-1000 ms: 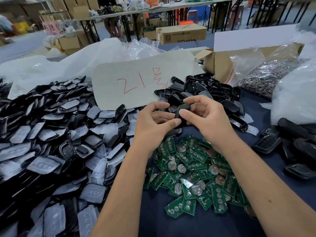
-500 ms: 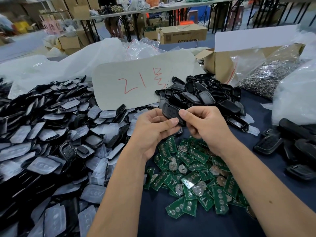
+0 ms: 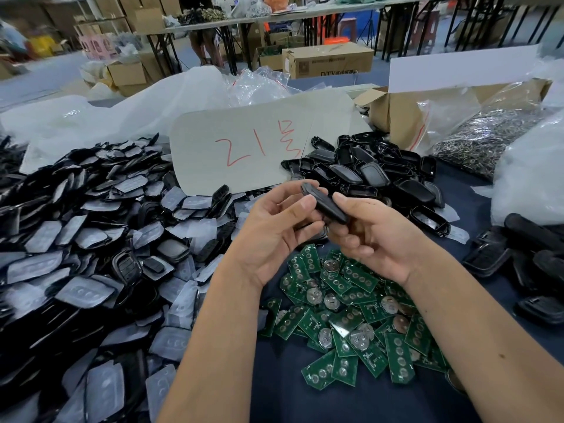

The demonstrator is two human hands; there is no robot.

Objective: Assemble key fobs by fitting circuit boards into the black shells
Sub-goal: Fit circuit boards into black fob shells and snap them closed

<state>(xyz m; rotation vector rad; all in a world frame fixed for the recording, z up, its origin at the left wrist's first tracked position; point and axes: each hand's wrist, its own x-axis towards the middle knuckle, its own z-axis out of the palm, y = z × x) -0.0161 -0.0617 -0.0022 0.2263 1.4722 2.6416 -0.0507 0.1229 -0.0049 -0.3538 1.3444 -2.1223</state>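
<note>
Both my left hand (image 3: 274,232) and right hand (image 3: 370,236) pinch one black shell (image 3: 325,204), raised above the circuit boards (image 3: 351,315), probably for inspection. Whether a board sits inside, I cannot tell.

Grey card (image 3: 244,145) with red marks "21", leaning at 12 o'clock. White plastic sheeting (image 3: 100,117) at 10. Open cardboard box (image 3: 393,114) at 1, clear bag of small metal rings (image 3: 485,135) spilling from it. Dark blue table (image 3: 293,401). Far back: trestle tables, brown cartons (image 3: 328,58).
</note>
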